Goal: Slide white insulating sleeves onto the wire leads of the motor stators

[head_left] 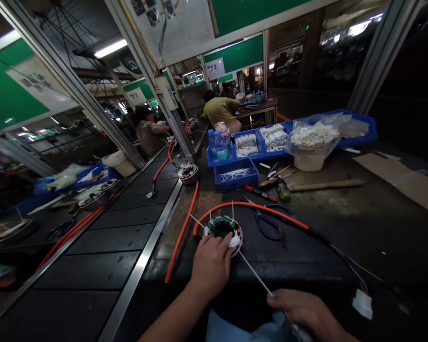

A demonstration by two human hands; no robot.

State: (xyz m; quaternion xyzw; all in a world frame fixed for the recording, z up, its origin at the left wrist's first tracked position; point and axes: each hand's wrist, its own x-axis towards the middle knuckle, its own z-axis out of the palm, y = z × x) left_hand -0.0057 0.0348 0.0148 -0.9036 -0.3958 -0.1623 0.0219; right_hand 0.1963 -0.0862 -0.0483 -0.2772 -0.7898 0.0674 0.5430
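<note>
A round motor stator [238, 227] with green and red wiring lies on the dark bench, with several white cable ties standing out from its rim. My left hand [214, 261] grips its near side, the fingers curled over the ring beside a white wrapped piece [234, 241]. From the ring's near right edge a white cable tie [256, 274] runs taut to my right hand [303, 306], which is closed on its end. Something greyish under my right hand is too dark to make out. The stator's orange sleeved cable [260, 208] arcs right to a white connector [363, 304].
Blue-handled scissors [269, 228], a red marker [260, 194] and a hammer [324, 185] lie beyond the stator. Behind stand a blue tray [235, 183] of cable ties and a bagged tub [308, 156] of white pieces. A conveyor [103, 247] runs along the left, carrying another stator [188, 175]. Co-workers sit farther back.
</note>
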